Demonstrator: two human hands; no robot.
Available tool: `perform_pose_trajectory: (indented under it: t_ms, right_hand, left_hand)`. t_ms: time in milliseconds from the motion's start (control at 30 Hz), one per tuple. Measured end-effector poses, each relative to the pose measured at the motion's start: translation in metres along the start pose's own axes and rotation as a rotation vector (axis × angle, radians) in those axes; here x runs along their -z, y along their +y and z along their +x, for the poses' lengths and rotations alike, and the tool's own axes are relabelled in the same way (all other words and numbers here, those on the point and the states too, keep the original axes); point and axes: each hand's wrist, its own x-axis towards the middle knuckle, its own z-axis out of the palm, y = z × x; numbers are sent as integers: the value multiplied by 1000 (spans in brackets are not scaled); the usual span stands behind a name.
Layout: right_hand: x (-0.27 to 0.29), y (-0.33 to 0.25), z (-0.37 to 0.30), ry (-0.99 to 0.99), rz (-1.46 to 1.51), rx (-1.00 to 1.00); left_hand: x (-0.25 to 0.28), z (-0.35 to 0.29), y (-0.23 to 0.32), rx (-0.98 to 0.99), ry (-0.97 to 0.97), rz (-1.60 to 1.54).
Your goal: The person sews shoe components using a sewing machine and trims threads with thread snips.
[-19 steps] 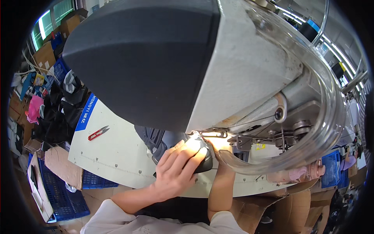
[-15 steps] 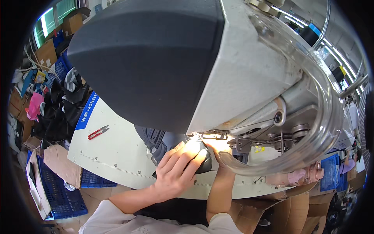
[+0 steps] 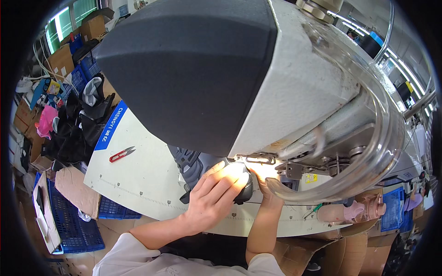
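Observation:
A dark grey and black piece that looks like a shoe upper (image 3: 188,166) lies under the head of a sewing machine (image 3: 294,83). Its ridged part sticks out to the left, and a rounded black edge faces me. My left hand (image 3: 212,202) presses on it from above, fingers bent together over the near side. On its right side, close to the needle area, my right hand (image 3: 270,184) grips the edge. Bright lamp light washes out the fingertips. The machine head and the clear curved guard (image 3: 322,195) partly cover my right fingers.
Red-handled thread snips (image 3: 122,154) lie left on the white table (image 3: 142,177). At the table's right edge are a pink bottle (image 3: 352,211) and a small green-handled tool (image 3: 313,211). Blue crates (image 3: 76,230) and black fabric pieces (image 3: 69,126) sit left; an open cardboard box (image 3: 294,257) is below right.
The whole view has shifted slightly, with things now a little farther right. The machine's thread lever, sharp before, is now blurred by motion. Both hands stay on the piece.

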Motion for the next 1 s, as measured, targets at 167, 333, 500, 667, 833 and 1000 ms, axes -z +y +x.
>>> perform_pose_trajectory:
  t_ms: [167, 333, 500, 667, 833, 1000]
  right_hand:
    - [-10, -6, -1, 2, -85, -10]
    - [-20, -10, 4, -17, -169, -5]
    - [-14, -11, -8, -34, -229, -12]
    - [-19, -12, -10, -33, -267, -37]
    - [-29, -12, -9, -34, -313, -60]
    - [-27, -16, -11, -44, -358, -79]
  left_hand:
    - [14, 9, -11, -36, -61, -74]
    - [35, 22, -19, 19, -124, -241]
    - [48, 20, -26, -99, -54, 18]
    - [41, 20, -39, -165, -37, 21]
    - [41, 26, -51, -157, -34, -16]
    - [47, 34, -66, -155, -116, -119]
